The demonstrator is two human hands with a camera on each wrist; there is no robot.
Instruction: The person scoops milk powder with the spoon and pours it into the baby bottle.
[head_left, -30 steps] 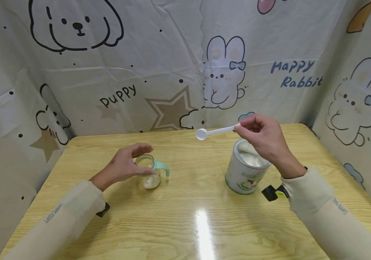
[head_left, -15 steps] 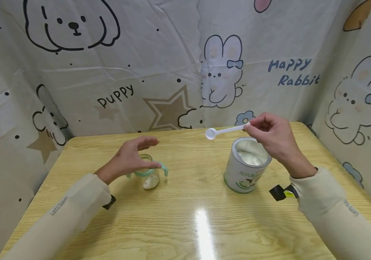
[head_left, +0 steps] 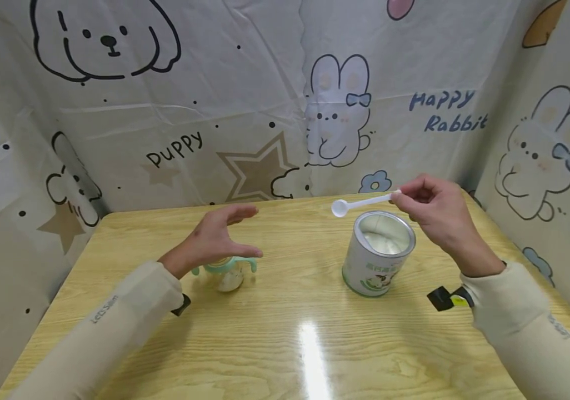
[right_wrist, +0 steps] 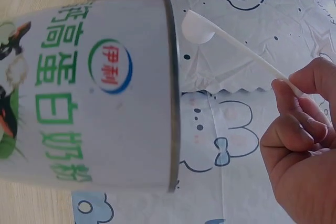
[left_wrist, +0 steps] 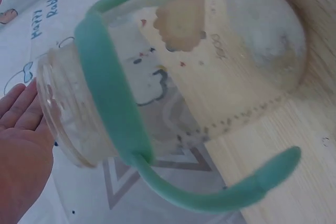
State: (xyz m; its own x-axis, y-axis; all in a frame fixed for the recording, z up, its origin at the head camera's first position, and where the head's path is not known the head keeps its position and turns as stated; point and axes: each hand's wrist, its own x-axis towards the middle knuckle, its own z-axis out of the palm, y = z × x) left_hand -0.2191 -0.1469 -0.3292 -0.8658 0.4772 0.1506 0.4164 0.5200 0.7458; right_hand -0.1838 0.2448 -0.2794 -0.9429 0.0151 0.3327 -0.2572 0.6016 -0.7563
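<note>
My right hand (head_left: 440,216) pinches the end of the handle of a white measuring scoop (head_left: 339,208), held level above the back of an open milk powder can (head_left: 371,271). The scoop's bowl looks empty from above. Pale powder lies inside the can, and green lettering runs down its side in the right wrist view. On the left, a clear baby bottle (left_wrist: 210,72) with a mint-green two-handled ring stands uncapped, with some powder at its bottom. My left hand (head_left: 219,236) is over the bottle's mouth with thumb and fingers spread apart, hiding part of the neck.
Everything stands on a light wood-grain table (head_left: 275,311). A pale cloth printed with cartoon animals (head_left: 245,100) hangs behind it and along both sides. The can and bottle stand well apart, with bare tabletop between them.
My right hand has carried the scoop rightward to above the can. My left hand has moved up and to the right from around the bottle's neck, its fingers now off the bottle.
</note>
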